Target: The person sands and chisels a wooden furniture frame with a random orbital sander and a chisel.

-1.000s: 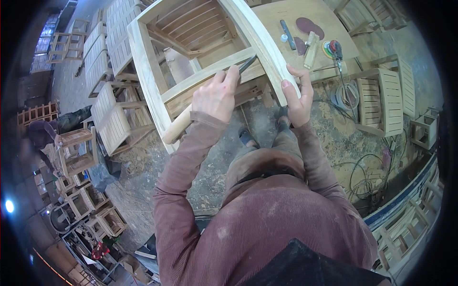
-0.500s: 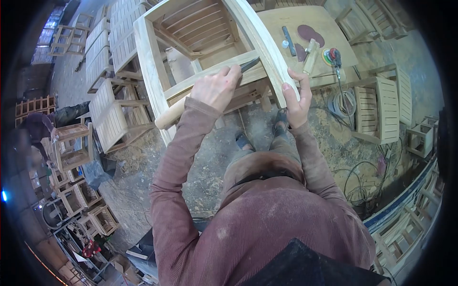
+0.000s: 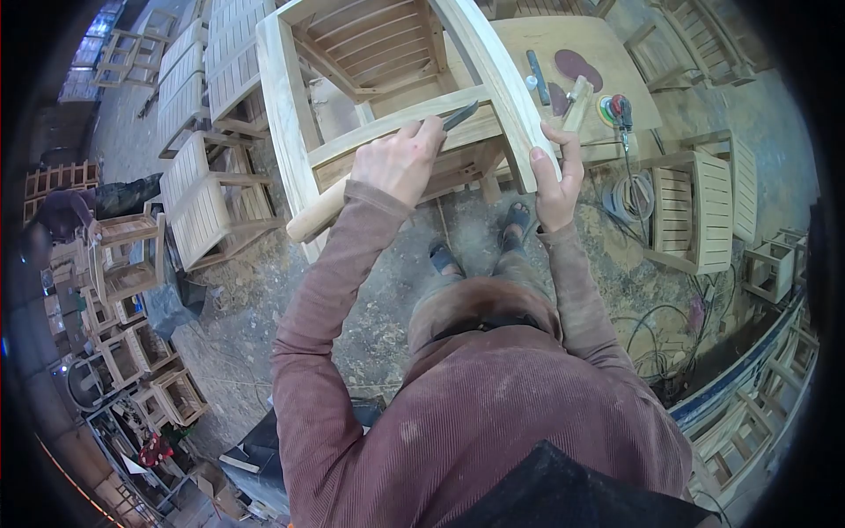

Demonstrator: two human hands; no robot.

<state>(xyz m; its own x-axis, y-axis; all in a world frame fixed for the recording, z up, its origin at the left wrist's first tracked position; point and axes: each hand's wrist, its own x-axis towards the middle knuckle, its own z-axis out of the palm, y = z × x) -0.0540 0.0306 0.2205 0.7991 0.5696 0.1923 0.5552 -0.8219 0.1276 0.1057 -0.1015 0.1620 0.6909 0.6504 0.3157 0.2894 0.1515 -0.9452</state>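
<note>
A pale wooden chair frame with a slatted part inside stands before me on a work table. My left hand is wrapped round a dark-bladed tool, whose blade points up and right over the frame's crossbar. A thick, round wooden piece sticks out below that hand, to the lower left; whether it belongs to the tool is unclear. My right hand grips the end of the frame's long right rail, thumb on the near face and fingers at the outer edge.
On the table lie sanding discs, a blue bar, a wooden-handled tool and a sander with a hose. Slatted chairs stand left and right. A person is at far left. Cables lie on the floor.
The view has shifted slightly, moving the frame a little right in the picture. The blade shows a little more beyond my left hand. Both hands keep their holds.
</note>
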